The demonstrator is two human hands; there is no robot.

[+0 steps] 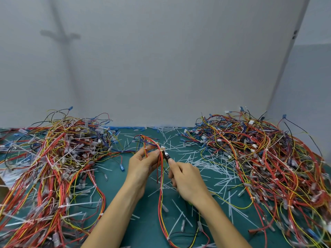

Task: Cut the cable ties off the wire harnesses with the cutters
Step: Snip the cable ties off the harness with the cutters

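Above the green tabletop (146,213), your left hand (141,163) is pinching a wire harness (161,173) at its white cable tie (162,149), while your right hand (188,179) is gripping the cutters (167,155), tip just beside that tie, between two harness piles (53,158).

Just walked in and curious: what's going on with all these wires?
A person's left hand holds up one wire harness while the right hand grips the cutters, tip at a white cable tie on it. A left pile and a right pile of harnesses sit on the green mat, cut ties scattered between.
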